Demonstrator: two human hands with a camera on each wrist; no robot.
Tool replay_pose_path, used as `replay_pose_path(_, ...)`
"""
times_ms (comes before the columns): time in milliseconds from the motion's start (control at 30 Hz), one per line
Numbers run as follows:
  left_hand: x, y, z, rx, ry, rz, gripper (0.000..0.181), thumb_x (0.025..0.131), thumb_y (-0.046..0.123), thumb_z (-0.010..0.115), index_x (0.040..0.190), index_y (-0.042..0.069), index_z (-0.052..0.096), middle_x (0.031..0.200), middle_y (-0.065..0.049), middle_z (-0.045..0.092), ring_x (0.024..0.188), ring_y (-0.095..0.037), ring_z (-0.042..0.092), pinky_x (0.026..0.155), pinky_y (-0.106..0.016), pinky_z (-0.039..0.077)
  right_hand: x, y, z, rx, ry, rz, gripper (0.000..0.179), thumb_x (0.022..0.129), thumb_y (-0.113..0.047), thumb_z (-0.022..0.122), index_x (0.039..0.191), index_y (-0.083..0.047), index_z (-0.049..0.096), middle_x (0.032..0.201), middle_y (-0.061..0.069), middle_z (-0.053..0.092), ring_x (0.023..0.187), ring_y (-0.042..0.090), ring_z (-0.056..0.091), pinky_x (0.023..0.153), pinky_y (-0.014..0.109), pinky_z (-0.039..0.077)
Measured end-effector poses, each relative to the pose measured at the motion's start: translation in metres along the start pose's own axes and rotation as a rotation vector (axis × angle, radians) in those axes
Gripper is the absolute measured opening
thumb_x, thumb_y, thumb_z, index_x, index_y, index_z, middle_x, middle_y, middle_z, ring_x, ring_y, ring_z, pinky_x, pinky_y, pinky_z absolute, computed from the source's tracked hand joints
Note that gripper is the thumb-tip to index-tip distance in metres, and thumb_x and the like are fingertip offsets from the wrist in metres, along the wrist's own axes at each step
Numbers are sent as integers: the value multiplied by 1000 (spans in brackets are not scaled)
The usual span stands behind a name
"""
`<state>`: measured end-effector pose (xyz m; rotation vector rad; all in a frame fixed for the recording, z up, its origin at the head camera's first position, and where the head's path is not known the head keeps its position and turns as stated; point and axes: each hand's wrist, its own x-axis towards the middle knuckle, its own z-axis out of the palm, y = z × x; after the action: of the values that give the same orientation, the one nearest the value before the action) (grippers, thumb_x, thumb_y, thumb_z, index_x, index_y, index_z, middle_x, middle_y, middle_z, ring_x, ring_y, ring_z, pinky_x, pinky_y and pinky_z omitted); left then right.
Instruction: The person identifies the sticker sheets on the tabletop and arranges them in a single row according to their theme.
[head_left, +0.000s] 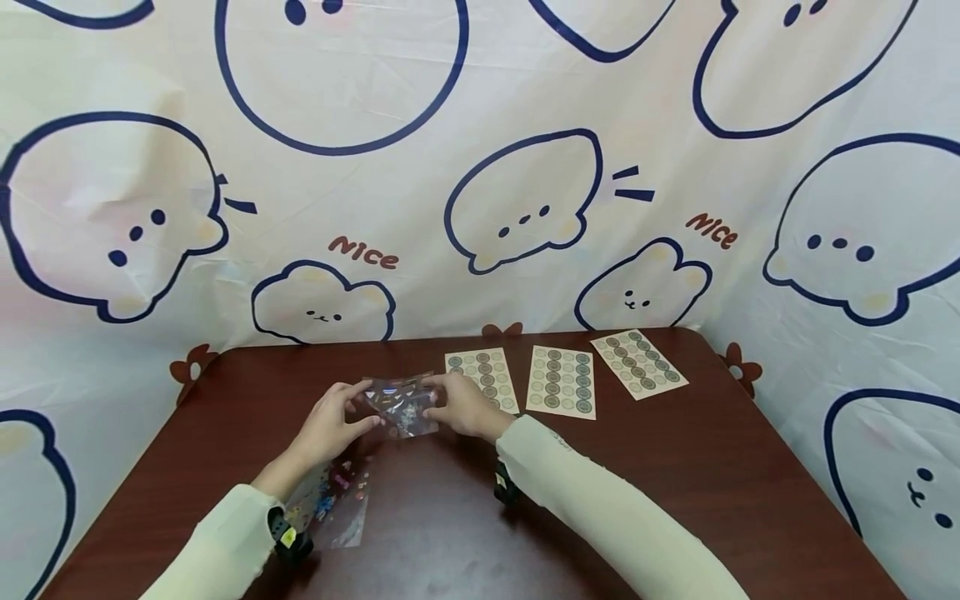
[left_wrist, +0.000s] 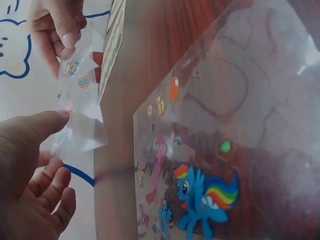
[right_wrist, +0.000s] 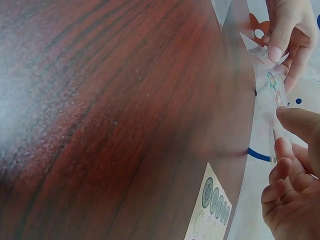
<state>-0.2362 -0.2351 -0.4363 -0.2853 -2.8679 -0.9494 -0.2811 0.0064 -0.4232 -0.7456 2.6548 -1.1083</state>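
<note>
A cloth [head_left: 420, 200] is hanging behind the table [head_left: 675, 483]. Along the table's far side, three cards are lying in a row: the left card [head_left: 491, 369] is sitting partly behind the right hand [head_left: 461, 404], the middle card [head_left: 561, 382] beside it, the right card [head_left: 639, 364] furthest over. Left of the row, a small sheet [head_left: 405, 410] is stretching between the left hand [head_left: 330, 423] and the right. Nearer the person, a larger sheet [head_left: 347, 504] is lying on the table, just right of the left wrist

Soft glare across the tabletop [head_left: 435, 525], faint shadows.
</note>
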Motion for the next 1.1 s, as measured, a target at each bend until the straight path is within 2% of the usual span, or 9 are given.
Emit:
replay_pose_path(67, -2, 0, 1, -4, -1, -3, 62, 90, 20, 76, 145, 1, 53, 121, -19, 58, 98, -27, 56, 75, -36, 45, -2, 1, 1, 24, 1, -7, 52, 90, -11, 76, 139, -5, 60, 88, -3, 63, 53, 6, 43, 55, 21, 39)
replay_pose_path(167, -3, 1, 1, -9, 3, -6, 63, 91, 20, 76, 146, 0, 52, 121, -19, 58, 97, -26, 55, 74, -35, 45, -5, 3, 2, 45, 5, -18, 51, 90, -11, 75, 139, -6, 60, 86, -7, 60, 51, 5, 41, 53, 20, 38)
replay_pose_path(533, -10, 2, 2, 3, 11, 1, 62, 90, 19, 76, 145, -1, 53, 116, -16, 59, 95, -25, 56, 76, -37, 47, -11, 5, 2, 63, 15, -58, 50, 89, -8, 75, 137, -4, 62, 87, -2, 63, 52, 4, 42, 49, 18, 37)
replay_pose_path(900, -16, 9, 2, -5, 23, 26, 59, 90, 17, 76, 143, 0, 55, 116, -16, 60, 96, -25, 58, 76, -37, 48, -19, 6, -3, 51, 18, -52, 51, 89, -10, 76, 137, -6, 61, 95, 2, 66, 52, 5, 44, 47, 19, 38)
replay_pose_path(1100, -19, 12, 2, -15, 29, 40, 58, 90, 15, 76, 142, -1, 56, 114, -15, 61, 95, -23, 57, 77, -37, 48, -21, 9, -4, 69, 4, -64, 51, 89, -10, 76, 137, -4, 61, 92, 1, 64, 51, 5, 42, 48, 19, 37)
